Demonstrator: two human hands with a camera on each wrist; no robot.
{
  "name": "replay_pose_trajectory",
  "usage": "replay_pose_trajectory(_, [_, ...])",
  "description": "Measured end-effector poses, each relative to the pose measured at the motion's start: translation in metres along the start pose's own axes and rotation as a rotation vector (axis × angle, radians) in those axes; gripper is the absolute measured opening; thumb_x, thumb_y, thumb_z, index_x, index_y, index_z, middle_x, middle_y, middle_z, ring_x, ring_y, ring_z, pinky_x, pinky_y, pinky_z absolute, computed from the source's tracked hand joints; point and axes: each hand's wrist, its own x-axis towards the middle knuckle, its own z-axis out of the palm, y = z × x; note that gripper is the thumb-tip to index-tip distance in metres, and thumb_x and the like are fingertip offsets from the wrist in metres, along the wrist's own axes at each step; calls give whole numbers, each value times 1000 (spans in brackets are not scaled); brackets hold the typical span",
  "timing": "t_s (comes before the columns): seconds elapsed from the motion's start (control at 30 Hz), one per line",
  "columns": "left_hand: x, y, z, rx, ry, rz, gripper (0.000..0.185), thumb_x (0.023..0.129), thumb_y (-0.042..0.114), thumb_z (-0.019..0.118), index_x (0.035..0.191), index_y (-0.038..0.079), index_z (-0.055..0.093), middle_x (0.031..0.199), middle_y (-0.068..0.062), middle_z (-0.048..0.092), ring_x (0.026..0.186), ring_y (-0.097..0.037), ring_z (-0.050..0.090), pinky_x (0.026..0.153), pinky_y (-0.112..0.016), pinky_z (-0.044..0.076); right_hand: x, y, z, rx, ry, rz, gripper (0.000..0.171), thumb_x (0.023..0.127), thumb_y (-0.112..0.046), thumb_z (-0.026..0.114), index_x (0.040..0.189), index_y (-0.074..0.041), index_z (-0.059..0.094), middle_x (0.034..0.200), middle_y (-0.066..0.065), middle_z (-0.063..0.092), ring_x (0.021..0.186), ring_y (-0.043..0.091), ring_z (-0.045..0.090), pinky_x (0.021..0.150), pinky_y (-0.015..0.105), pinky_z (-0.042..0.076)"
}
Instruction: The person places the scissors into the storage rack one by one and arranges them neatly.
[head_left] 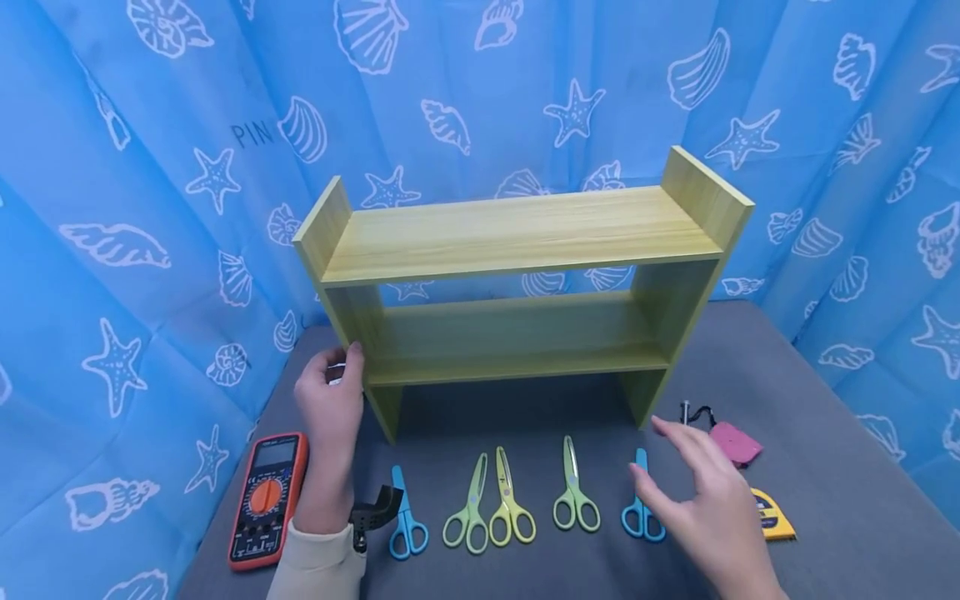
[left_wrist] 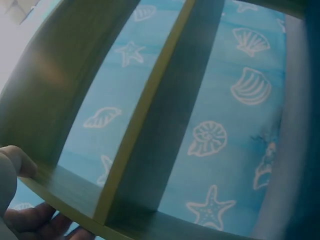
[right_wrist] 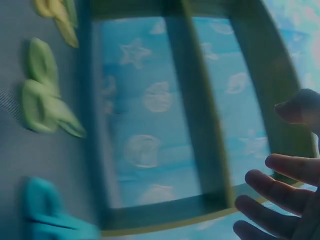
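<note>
Our left hand [head_left: 330,400] grips the wooden shelf [head_left: 517,283] by its left upright; right hand [head_left: 705,500] hovers spread, just beside the blue scissors [head_left: 641,508].

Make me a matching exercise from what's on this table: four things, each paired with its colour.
Things:
1. multimeter
2. shelf
3. scissors by the right hand
4. scissors in the middle of the row

Colours:
A. yellow-green
B. orange and black
C. light wood
D. blue

Pairs: 1-B, 2-C, 3-D, 4-A
</note>
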Motion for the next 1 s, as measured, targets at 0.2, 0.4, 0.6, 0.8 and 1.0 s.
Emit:
replay_pose_trajectory(0.2, [0,-6,4,17,71,111,32,100,31,68,104,0,73,95,-7,67,79,-14,63,63,-16,51,-23,12,23,43,-236,264,46,86,-21,83,127,-6,68,116,8,65,103,25,64,80,45,59])
replay_pose_trajectory(0.4, [0,-11,6,16,99,173,26,99,25,69,102,-1,74,92,-6,67,79,-15,64,65,-15,52,-30,45,34,27,-474,526,47,89,-22,75,126,5,64,99,8,60,84,22,57,68,34,50])
replay_pose_trajectory(0.6, [1,-7,9,2,101,204,21,99,19,69,101,-1,75,91,-9,68,78,-10,63,66,-14,52,-34,69,40,-30,-618,621,43,85,-22,79,111,9,64,83,6,55,74,22,50,62,34,42])
replay_pose_trajectory(0.8, [-2,6,10,15,127,242,13,97,4,69,96,-9,72,89,-21,66,75,-7,58,64,-12,48,-32,68,44,-73,-643,615,29,86,-21,78,95,4,66,73,4,54,68,21,49,60,33,39])
replay_pose_trajectory(1.0, [-1,2,10,35,132,259,12,96,4,69,95,-7,72,89,-19,67,76,-6,59,66,-11,48,-30,65,44,-127,-653,569,19,86,-17,77,78,-3,66,67,1,55,66,19,50,61,32,40])
